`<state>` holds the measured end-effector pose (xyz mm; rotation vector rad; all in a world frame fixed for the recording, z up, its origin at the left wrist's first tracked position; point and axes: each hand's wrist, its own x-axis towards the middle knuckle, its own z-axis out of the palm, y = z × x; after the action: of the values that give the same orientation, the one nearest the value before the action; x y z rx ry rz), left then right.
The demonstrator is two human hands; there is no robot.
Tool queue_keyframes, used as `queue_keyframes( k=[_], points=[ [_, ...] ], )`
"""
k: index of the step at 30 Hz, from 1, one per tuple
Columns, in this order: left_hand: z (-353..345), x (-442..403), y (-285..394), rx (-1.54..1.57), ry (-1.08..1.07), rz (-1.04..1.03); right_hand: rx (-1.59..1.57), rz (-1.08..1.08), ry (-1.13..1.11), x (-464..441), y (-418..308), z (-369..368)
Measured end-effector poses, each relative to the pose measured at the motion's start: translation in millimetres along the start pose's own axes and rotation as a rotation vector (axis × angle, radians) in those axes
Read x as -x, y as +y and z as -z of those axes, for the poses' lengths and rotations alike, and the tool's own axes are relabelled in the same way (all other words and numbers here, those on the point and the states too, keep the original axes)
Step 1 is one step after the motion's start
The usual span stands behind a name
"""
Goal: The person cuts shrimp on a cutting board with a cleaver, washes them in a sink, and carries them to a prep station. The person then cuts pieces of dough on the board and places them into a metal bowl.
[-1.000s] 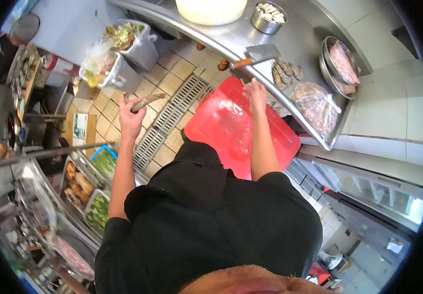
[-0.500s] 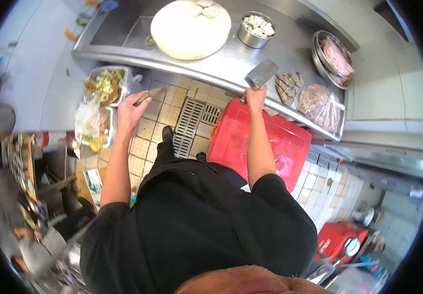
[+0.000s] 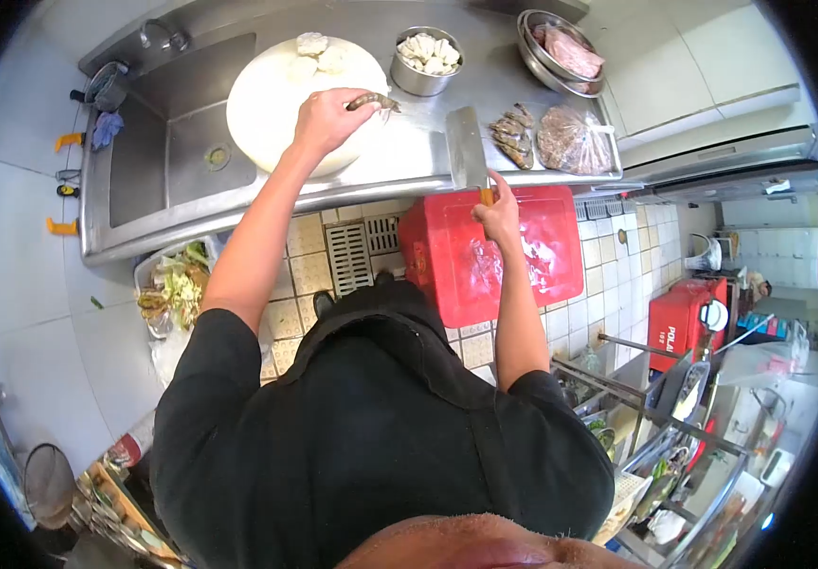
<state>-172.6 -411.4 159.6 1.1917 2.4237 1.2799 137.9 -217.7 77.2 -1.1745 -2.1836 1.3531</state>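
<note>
"Shrimp (image 3: 371, 100) is pinched in your left hand (image 3: 328, 116), the round board (image 3: 257, 119) beneath; your right hand (image 3: 501, 216) grips the cleaver (image 3: 467, 147)."
"What could go wrong?"
"A slack pinch could drop it; a leftward swing could nick your left hand."

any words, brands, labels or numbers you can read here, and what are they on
"POLA", last letter or letters unclear: on the red box at the right.
A smaller line by it on the same box: too small to read.
Cleaver: no lettering can be made out.
No other text in view is readable.
</note>
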Motion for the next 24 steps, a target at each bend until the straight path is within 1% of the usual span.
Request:
queue_keyframes(
  k=[2, 3, 4, 6, 7, 8, 10, 11, 14, 15, 16, 18, 19, 21, 22, 24],
  points=[
    [-4.2, -26.7, -3.5, 0.000, -0.001, 0.008, 0.216, 0.066, -0.014, -22.3, 1.8, -5.3],
    [-6.0, -43.4, -7.2, 0.001, -0.003, 0.021, 0.252, 0.088, -0.012, -25.0, -18.8, -8.1],
    [-8.2, -56.9, -11.1, -0.002, -0.008, 0.043, 0.252, 0.130, -0.004, -40.0, -10.8, -13.8],
    [-7.6, -90.6, -7.4, -0.002, 0.132, -0.146, 0.246, 0.221, -0.004, -74.8, 10.3, -29.7],
    [2.3, -98.3, 14.4, 0.018, 0.148, -0.137, 0.267, 0.247, 0.034, -86.4, 13.6, -38.1],
    [11.5, -107.0, 36.6, 0.030, 0.164, -0.133, 0.256, 0.243, 0.027, -97.1, 10.0, -42.3],
    [13.4, -140.1, 50.0, 0.020, 0.265, -0.316, 0.223, 0.210, 0.026, -108.3, 4.0, -47.7],
    [11.5, -156.0, 53.9, 0.024, 0.314, -0.410, 0.102, 0.151, 0.006, -128.5, 25.5, -56.0],
    [-1.4, -190.3, 63.4, 0.116, 0.390, -0.472, 0.079, 0.209, 0.012, -168.0, 31.8, -58.7],
    [-10.2, -196.9, 60.9, 0.161, 0.445, -0.486, 0.034, 0.168, 0.003, -171.9, 33.1, -57.8],
    [-16.9, -198.9, 56.8, 0.104, 0.470, -0.549, -0.011, 0.127, -0.003, -170.2, 21.1, -54.8],
    [-28.9, -197.7, 38.2, -0.007, 0.528, -0.676, -0.210, -0.051, -0.070, -149.5, -7.8, -42.7],
    [-36.1, -189.8, 16.3, -0.038, 0.490, -0.671, -0.321, -0.136, -0.091, -137.8, -11.8, -39.9],
    [-53.6, -150.4, -28.6, -0.132, 0.325, -0.573, -0.503, -0.164, -0.100, -115.7, 8.4, -39.2],
    [-64.7, -128.2, -63.4, -0.212, 0.250, -0.563, -0.596, -0.179, -0.098, -100.4, 15.9, -39.2],
    [-73.3, -80.4, -118.2, -0.317, 0.099, -0.568, -0.588, -0.160, -0.076, -55.5, -11.1, -30.4]
  ],
)
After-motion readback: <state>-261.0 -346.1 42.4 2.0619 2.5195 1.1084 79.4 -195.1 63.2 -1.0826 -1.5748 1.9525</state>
